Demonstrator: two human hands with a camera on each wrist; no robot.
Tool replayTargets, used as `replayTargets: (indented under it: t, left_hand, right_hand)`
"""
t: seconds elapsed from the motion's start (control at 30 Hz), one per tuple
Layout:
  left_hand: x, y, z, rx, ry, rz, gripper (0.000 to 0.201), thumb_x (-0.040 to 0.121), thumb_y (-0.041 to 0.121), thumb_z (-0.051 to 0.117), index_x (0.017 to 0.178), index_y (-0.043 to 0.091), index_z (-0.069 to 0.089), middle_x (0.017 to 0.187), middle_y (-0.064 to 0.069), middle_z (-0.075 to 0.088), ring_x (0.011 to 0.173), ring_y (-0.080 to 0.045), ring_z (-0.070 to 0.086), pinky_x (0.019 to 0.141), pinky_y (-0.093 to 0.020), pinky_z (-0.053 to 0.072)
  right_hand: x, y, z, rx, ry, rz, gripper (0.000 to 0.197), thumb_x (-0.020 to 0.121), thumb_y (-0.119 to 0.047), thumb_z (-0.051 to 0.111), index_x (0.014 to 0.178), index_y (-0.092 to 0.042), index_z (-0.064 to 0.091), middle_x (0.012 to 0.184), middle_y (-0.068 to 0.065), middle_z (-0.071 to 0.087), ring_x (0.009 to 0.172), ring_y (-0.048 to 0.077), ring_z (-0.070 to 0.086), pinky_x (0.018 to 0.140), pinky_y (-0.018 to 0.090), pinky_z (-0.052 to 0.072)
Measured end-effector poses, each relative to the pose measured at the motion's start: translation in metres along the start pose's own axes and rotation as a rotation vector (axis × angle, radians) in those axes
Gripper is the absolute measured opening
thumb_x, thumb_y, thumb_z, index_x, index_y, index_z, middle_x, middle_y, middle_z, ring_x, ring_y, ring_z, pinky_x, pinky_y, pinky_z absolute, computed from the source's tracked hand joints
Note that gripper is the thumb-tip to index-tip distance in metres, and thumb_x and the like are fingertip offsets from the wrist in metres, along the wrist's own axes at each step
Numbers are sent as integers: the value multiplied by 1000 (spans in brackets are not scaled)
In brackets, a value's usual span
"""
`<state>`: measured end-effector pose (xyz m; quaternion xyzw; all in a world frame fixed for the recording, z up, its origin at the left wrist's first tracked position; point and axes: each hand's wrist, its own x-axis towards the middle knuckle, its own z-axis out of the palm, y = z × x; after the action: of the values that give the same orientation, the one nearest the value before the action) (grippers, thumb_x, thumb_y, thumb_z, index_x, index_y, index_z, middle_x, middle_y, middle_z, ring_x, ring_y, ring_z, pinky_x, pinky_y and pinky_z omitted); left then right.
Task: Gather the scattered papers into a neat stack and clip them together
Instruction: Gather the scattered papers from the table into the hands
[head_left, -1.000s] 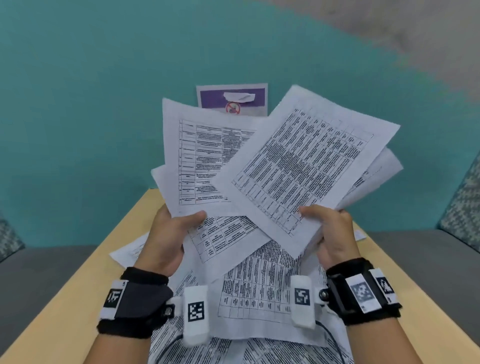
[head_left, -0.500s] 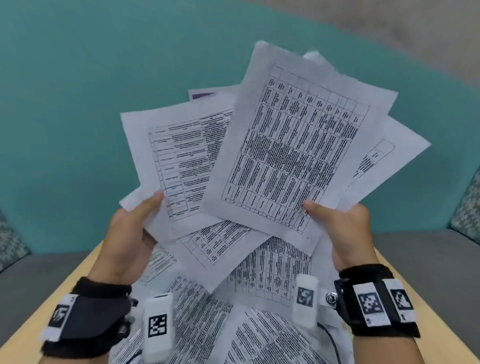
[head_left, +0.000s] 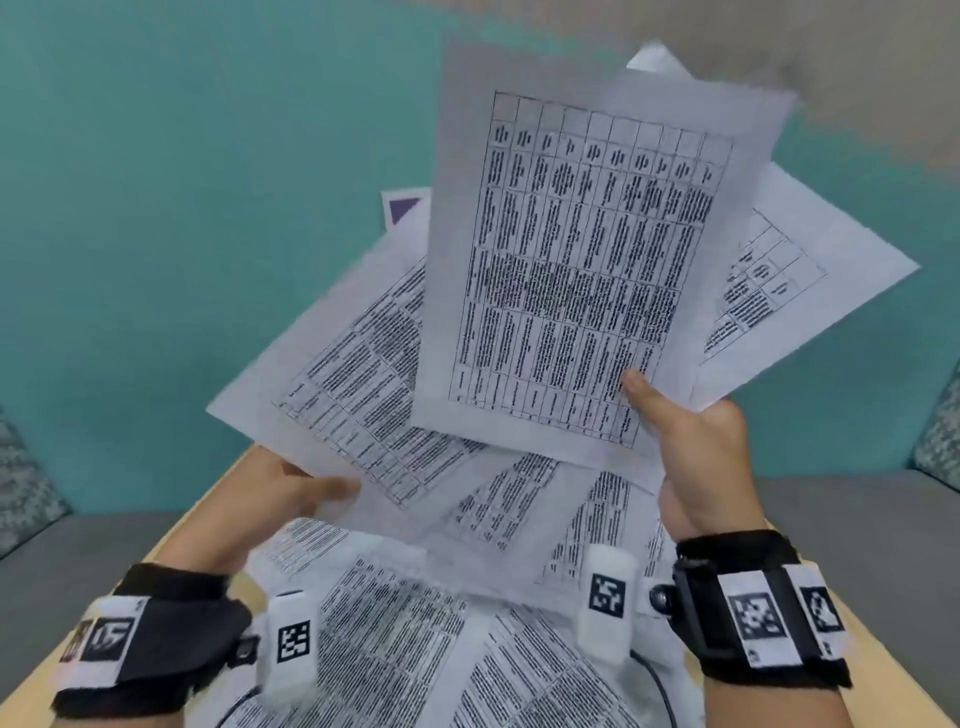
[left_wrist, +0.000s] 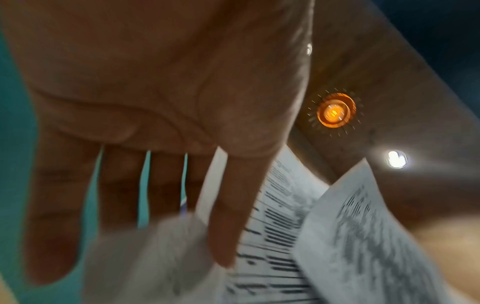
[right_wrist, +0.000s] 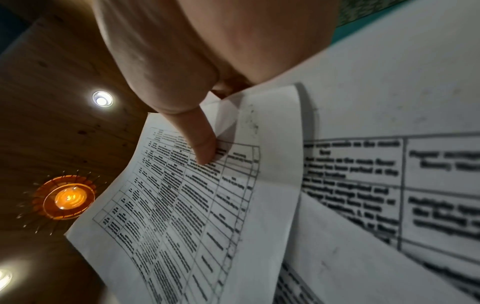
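**Fanned sheets raised for squaring**

While the papers (head_left: 561, 270) stand fanned in the centre and upper right of the head view, I judge the step in hand to be squaring them: the sheets should be turned until their edges run parallel, then tapped on the table (head_left: 218, 499) at lower left, with the grip loose enough to let them slide. My right hand (head_left: 701, 457), right of centre, pinches the lower right corner of the front sheet, thumb on its printed face and the other fingers hidden behind. My left hand (head_left: 270, 499), at lower left, meets the lower corner of the slanted sheet; whether it grips there cannot be told from this view. More printed sheets (head_left: 395, 639) lie loose along the bottom of the frame, not yet gathered. No clip is visible.

Left wrist view: the left hand (left_wrist: 155, 102) fills the upper left, fingers (left_wrist: 59, 216) straight and slightly spread, with blurred paper (left_wrist: 272, 236) crossing their tips at lower centre.

Right wrist view: the right hand (right_wrist: 207, 51) occupies the top, its thumb (right_wrist: 202, 144) pressed flat on the table-printed sheet (right_wrist: 182, 216) at centre.
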<state>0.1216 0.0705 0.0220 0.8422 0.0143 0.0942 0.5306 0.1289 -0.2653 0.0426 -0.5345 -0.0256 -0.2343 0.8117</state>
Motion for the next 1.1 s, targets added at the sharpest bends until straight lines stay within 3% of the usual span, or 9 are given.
replayTargets:
  t: [0.1,0.2,0.33,0.43,0.63,0.8,0.9,1.03,1.1]
  left_hand:
    - [0,0,-18,32,54,-7,44,68,34,96,104,15,79,96,-3,83,98,-29,77,90,-47,61]
    - [-4,7,-34,-149,132,92,90,45,41,100,124,10,70,102,-8,82,87,-12,78,72,-24,59]
    - [-22,29,-52,-187,218,278,91,52,44,95,135,30,61,134,5,68,122,-7,64,91,-20,47]
    - [-37,37,-64,-145,201,350,90,50,62,85,134,38,63,136,16,67,132,1,58,106,-26,43]
    - [-45,49,-46,-247,-17,353,61,72,26,88,123,37,57,99,31,78,97,12,72,75,-3,50]
    - [-37,40,-40,-304,-53,346,60,67,14,94,123,14,73,117,0,81,107,-15,77,97,-35,57]
    - [-34,37,-44,-310,-39,311,37,56,16,92,91,5,84,101,-17,82,88,-28,81,82,-35,64]
    - [-30,33,-45,-325,-97,353,59,43,40,102,95,16,86,104,-11,83,91,-26,80,78,-31,63]
    - [-34,36,-38,-312,-158,392,44,56,26,96,98,20,86,109,-6,83,98,-21,79,80,-27,61]
  right_hand:
    - [-4,-3,6,-38,23,-12,40,83,-20,80,116,-4,62,111,2,71,110,17,66,103,42,48]
    - [-7,-11,10,-81,30,-9,30,84,-23,79,91,-18,50,99,-4,60,100,12,60,105,43,42]
    - [-16,-25,15,-130,17,-49,36,84,-30,79,86,-21,43,91,-6,51,91,12,53,95,39,41]
    - [-26,-28,27,-199,-8,-102,69,67,-45,88,115,-7,57,115,4,67,110,24,63,102,49,47]
    - [-38,-30,43,-280,-147,-197,34,84,-22,79,112,-6,69,104,6,77,97,23,74,91,50,57]
    - [-40,-27,49,-299,-169,-197,13,86,-13,76,92,-5,68,82,-2,78,79,13,75,76,36,63]
    - [-39,-28,47,-205,-143,-135,27,83,-3,75,81,-17,52,77,-4,72,80,13,72,75,36,61]
    - [-43,-35,49,-140,-193,-48,25,86,2,66,83,-18,52,74,-7,70,71,7,68,71,36,57]
    - [-45,-33,50,-131,-236,-17,27,88,3,63,77,-18,52,58,-13,69,58,2,68,60,30,55]
